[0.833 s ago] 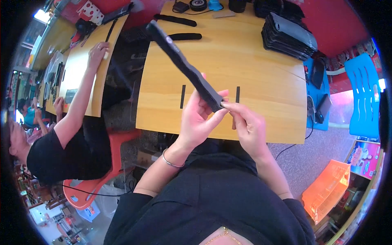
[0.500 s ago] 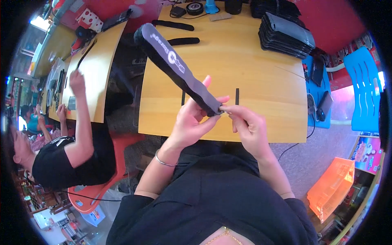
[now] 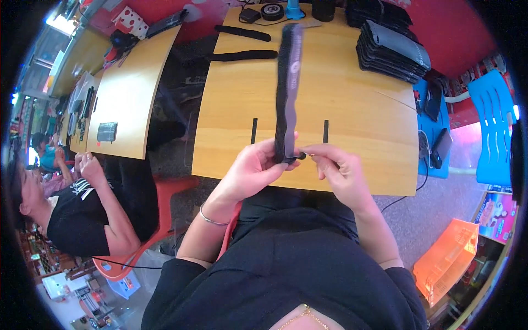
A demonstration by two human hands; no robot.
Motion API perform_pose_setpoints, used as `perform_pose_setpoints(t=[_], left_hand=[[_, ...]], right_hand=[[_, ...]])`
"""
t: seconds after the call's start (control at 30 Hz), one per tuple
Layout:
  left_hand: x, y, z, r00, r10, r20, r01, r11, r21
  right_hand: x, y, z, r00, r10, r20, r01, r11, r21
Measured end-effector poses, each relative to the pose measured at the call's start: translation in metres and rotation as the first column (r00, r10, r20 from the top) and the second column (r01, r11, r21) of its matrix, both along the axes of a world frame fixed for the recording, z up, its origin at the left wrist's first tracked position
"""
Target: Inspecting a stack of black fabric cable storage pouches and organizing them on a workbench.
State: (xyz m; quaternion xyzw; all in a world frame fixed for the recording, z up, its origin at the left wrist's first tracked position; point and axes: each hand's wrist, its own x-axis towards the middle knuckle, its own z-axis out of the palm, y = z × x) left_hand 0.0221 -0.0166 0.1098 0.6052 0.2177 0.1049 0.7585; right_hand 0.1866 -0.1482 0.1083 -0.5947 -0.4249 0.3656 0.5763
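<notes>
A long black and grey fabric strap [image 3: 293,91] stands nearly upright over the table, its upper part slightly blurred. My left hand [image 3: 250,169] is closed round the strap's lower end. Beside it, my right hand [image 3: 338,169] pinches something small and thin at that same end, near a small black piece [image 3: 301,156]; its kind I cannot make out. Two short black strips [image 3: 254,131] lie apart on the wooden table [image 3: 231,157], one on either side of the strap. Farther back at the left are two longer black straps [image 3: 245,55].
Stacked dark grey straps [image 3: 393,52] sit at the back right. A black tape roll [image 3: 272,11] and a blue stand [image 3: 293,10] are at the back. At right are a blue chair [image 3: 492,126] and an orange crate [image 3: 446,258]. A co-worker [image 3: 82,214] sits left at another table [image 3: 135,82].
The strap has swung from leaning left to nearly upright, still in my left hand. My view has shifted slightly. The co-worker's raised arm has come down, and the dark strip it held is gone from view.
</notes>
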Motion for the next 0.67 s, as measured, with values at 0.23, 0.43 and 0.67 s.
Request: perform_pose_setpoints(t=[0.23, 0.43, 0.67], left_hand=[[0.002, -0.009, -0.009, 0.993, 0.074, 0.090, -0.053, 0.976, -0.213], [0.013, -0.015, -0.012, 0.985, 0.100, 0.138, -0.047, 0.939, -0.342], [0.009, -0.010, -0.005, 0.996, 0.011, 0.085, 0.013, 0.958, -0.286]], right_hand=[[0.001, 0.000, 0.014, 0.963, 0.091, 0.253, -0.060, 0.990, -0.128], [0.000, 0.010, -0.017, 0.918, -0.057, 0.392, -0.060, 0.958, 0.281], [0.006, 0.017, -0.022, 0.945, -0.014, 0.328, -0.090, 0.950, 0.298]])
